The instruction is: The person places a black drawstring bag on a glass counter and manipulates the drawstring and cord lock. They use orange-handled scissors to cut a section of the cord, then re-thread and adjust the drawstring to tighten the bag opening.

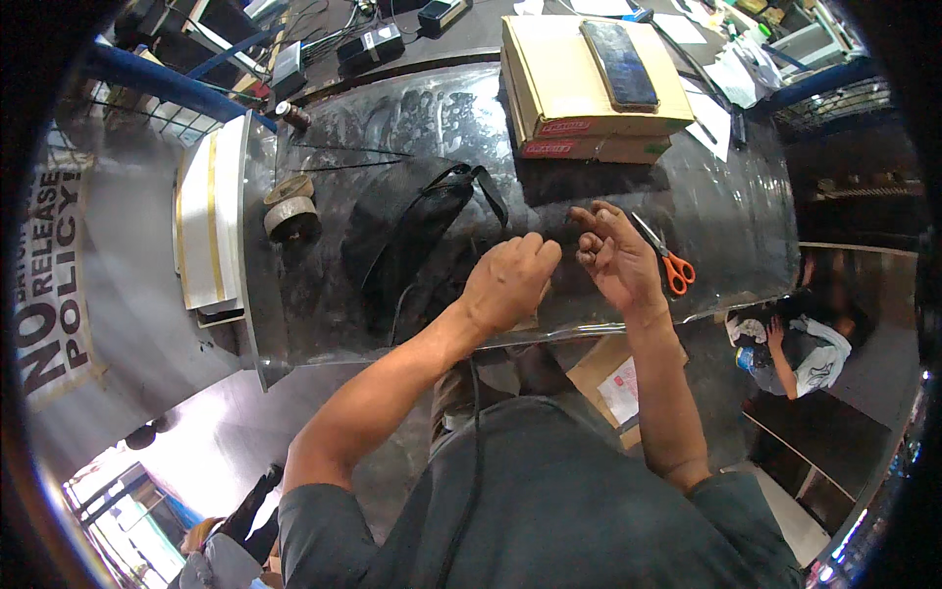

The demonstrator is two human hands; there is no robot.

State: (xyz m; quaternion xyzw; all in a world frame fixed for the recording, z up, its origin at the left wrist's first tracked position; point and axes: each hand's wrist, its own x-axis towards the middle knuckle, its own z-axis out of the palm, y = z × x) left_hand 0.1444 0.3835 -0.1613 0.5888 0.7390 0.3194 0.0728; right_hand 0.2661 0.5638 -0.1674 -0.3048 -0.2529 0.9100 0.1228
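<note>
My left hand (510, 281) is closed above the near part of the table, back of the hand up; whatever it grips is hidden. Just to its right, my right hand (620, 257) is turned palm inward with its fingers curled, and anything pinched there is too fine to make out. A black fabric piece with a strap, like a pouch (422, 231), lies left of my left hand. Scissors (675, 267) with orange handles rest right of my right hand. A small dark thread spool (292, 115) stands at the far left, with dark strands trailing rightward from it.
Stacked cardboard boxes (549, 88) carry a smartphone (623, 65) at the back. A tape roll (290, 210) sits at the left of the plastic-covered table (324, 324). Black adapters (371, 49) and cables lie beyond. A seated person (819, 353) is at right, another person (221, 560) at lower left.
</note>
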